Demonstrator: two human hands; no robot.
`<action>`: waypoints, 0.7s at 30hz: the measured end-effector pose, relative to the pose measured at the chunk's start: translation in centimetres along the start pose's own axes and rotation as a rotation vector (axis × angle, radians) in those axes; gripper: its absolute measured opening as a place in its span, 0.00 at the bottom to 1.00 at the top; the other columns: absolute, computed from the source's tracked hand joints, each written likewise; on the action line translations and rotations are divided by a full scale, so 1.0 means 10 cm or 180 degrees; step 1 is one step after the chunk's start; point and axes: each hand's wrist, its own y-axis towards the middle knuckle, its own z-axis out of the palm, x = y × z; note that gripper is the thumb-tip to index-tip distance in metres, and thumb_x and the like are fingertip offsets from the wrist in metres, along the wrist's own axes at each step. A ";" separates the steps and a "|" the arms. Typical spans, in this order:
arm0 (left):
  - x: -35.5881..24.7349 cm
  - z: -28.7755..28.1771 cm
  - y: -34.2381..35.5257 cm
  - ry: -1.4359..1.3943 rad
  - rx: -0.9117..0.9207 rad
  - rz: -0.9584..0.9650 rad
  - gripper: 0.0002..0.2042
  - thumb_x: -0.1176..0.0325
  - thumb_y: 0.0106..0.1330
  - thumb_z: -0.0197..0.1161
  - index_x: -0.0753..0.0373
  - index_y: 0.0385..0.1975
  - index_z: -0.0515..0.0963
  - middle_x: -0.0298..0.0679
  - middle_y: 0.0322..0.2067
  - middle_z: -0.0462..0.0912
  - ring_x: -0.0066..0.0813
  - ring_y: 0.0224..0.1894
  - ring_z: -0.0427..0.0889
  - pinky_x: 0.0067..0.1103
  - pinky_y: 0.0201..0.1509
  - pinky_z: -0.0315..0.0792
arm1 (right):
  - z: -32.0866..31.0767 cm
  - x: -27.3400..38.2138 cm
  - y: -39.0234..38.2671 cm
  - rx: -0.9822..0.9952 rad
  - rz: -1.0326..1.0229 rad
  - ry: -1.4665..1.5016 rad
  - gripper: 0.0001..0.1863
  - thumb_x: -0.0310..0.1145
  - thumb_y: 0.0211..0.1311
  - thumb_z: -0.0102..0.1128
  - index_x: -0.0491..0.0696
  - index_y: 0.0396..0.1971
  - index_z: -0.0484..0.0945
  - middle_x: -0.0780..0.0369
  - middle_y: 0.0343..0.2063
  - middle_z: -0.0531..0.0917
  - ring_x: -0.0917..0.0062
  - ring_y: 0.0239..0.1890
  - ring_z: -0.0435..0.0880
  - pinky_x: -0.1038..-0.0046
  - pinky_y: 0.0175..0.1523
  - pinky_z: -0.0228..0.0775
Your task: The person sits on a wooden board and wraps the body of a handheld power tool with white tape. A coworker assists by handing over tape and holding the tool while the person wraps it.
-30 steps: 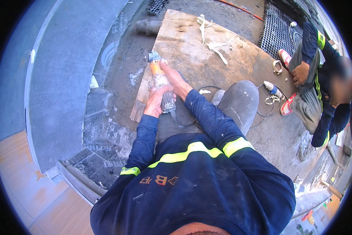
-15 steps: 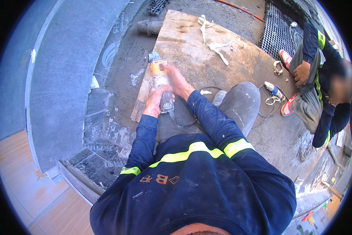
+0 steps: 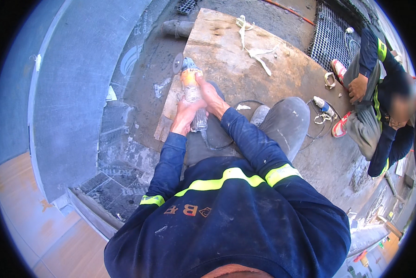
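Observation:
A dusty angle grinder point(image 3: 189, 78) with a yellow-orange body is held between my two hands, above the left side of a wooden board. My left hand point(image 3: 185, 114) wraps round the lower, dust-coated part of its body. Higher up, near the yellow part, my right hand point(image 3: 210, 96) grips it from the right side. The round disc point(image 3: 178, 63) at the tool's head shows its flat face and touches nothing that I can see. A power cord point(image 3: 209, 142) leaves the tool's rear end and runs over my leg.
The wooden board point(image 3: 272, 60) carries torn white strips point(image 3: 255, 53). Left stands a grey panel point(image 3: 69, 106). A person point(image 3: 379, 97) crouches at the right, near a blue-and-white plug connector point(image 3: 325, 108) with a cable. Black mesh point(image 3: 328, 34) and a grey pipe point(image 3: 177, 28) lie farther off.
The grinder has turned in my hands, so its disc now shows more of its flat face. My right hand has shifted slightly with it. The crouching person stays put.

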 end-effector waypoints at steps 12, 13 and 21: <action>-0.04 -0.06 0.02 0.0288 0.0043 -0.0040 0.18 0.75 0.62 0.72 0.69 0.51 0.78 0.42 0.32 0.87 0.33 0.25 0.89 0.27 0.28 0.85 | -0.02 0.08 0.10 0.0359 0.0194 0.0479 0.30 0.57 0.84 0.43 0.43 0.62 0.74 0.54 0.45 0.87 0.65 0.40 0.89 0.61 0.49 0.84; 0.00 -0.09 0.04 0.0256 -0.0015 -0.0011 0.17 0.75 0.62 0.73 0.68 0.50 0.79 0.41 0.32 0.87 0.31 0.24 0.88 0.26 0.27 0.84 | -0.01 0.10 0.08 0.0402 0.0176 0.0584 0.29 0.56 0.85 0.44 0.44 0.62 0.75 0.54 0.46 0.86 0.64 0.41 0.89 0.61 0.50 0.84; 0.10 -0.08 0.11 0.0247 0.0065 -0.0181 0.16 0.74 0.61 0.71 0.68 0.48 0.77 0.41 0.28 0.85 0.32 0.21 0.86 0.27 0.24 0.84 | -0.02 0.06 0.03 0.0496 -0.0128 0.0755 0.28 0.55 0.84 0.47 0.44 0.57 0.79 0.59 0.41 0.88 0.71 0.41 0.87 0.66 0.50 0.81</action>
